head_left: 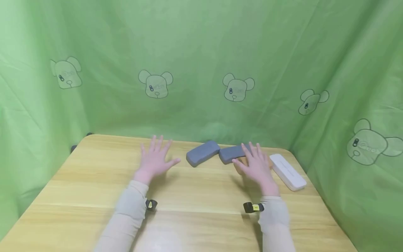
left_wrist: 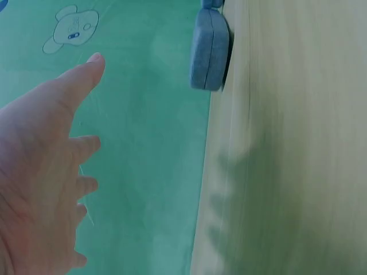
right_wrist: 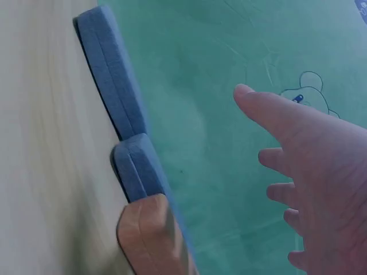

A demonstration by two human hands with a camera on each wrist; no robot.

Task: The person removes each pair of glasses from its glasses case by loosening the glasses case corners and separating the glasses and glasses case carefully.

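Observation:
My left hand (head_left: 154,161) hovers over the table's left half with fingers spread, holding nothing. To its right lies a blue-grey glasses case (head_left: 203,153) with a seam along its side. A second blue-grey glasses case (head_left: 231,154) lies end to end with it, partly behind the fingertips of my right hand (head_left: 256,168). That hand is spread too and holds nothing. Below it sits an orange-brown glasses case (right_wrist: 149,229), mostly hidden in the head view. Right of this hand a white oblong case (head_left: 288,172) lies at a slant.
The wooden table (head_left: 195,224) has rounded far corners. A green curtain (head_left: 195,42) printed with bear heads hangs behind it and at both sides. Each sleeve carries a black wrist camera (head_left: 151,205). Hand shadows fall on the tabletop.

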